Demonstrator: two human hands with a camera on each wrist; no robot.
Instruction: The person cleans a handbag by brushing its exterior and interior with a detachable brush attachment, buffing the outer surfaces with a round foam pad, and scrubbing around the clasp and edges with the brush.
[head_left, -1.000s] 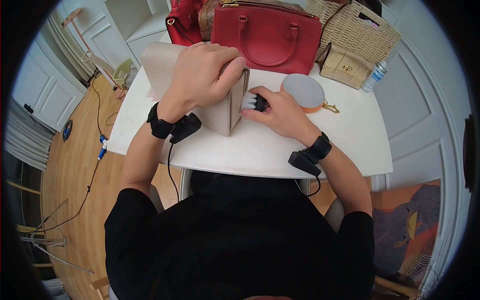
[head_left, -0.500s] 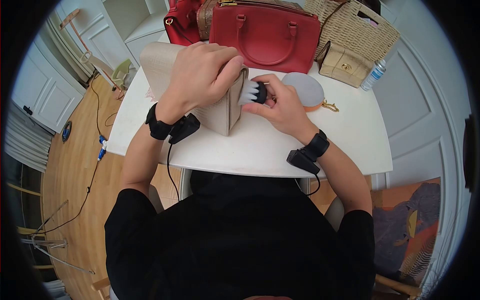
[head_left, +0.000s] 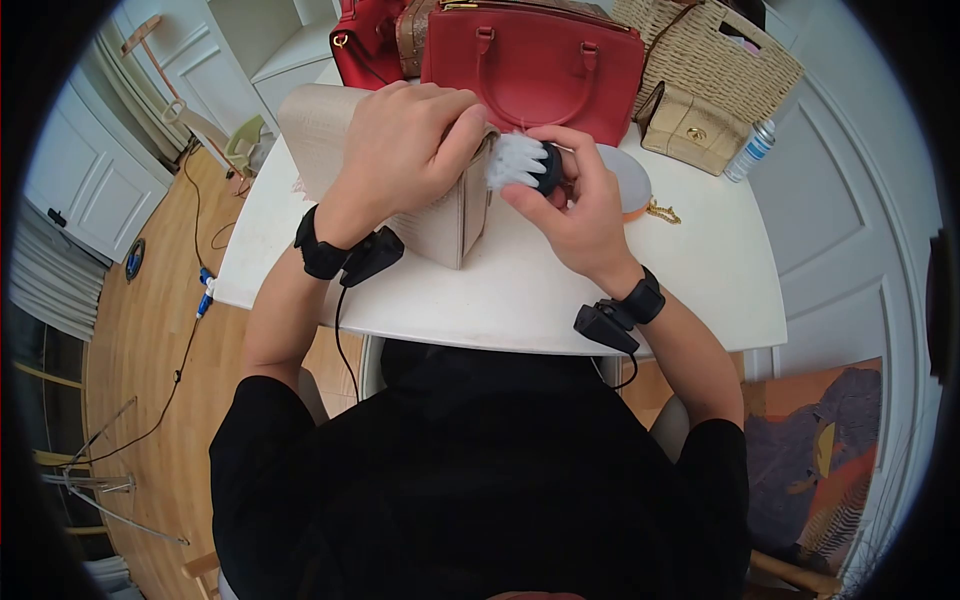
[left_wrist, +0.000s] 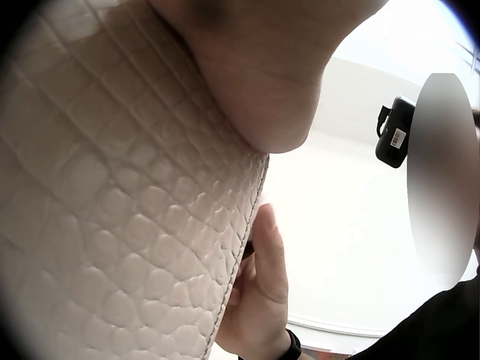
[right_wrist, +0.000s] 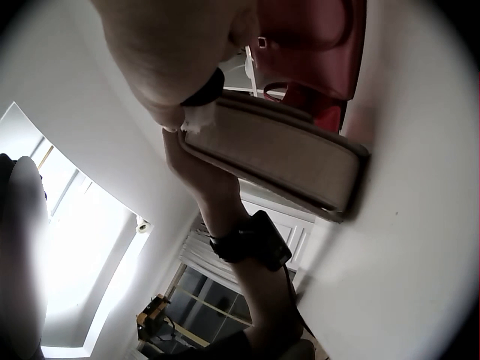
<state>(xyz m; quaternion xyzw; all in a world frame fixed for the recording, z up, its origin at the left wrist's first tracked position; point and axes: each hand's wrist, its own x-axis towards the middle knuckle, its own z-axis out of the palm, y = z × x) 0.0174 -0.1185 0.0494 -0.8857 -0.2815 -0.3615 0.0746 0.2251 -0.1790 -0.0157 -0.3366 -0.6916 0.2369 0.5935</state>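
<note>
On white table point(head_left: 450, 310) — hands point(head_left: 410, 150) at beige bag point(head_left: 435, 235), straw bag point(head_left: 715, 75), contents unclear

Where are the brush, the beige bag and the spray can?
Brush point(head_left: 515, 160): head view, its white bristles.
Beige bag point(right_wrist: 277, 154): right wrist view, its narrow side.
Spray can point(head_left: 751, 151): head view, its body.

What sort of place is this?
It looks like a room in a home, or maybe a small workroom for bags. You can see a wood floor, a curtain, and a white table with a big red bag and a gold bag on it.
</note>
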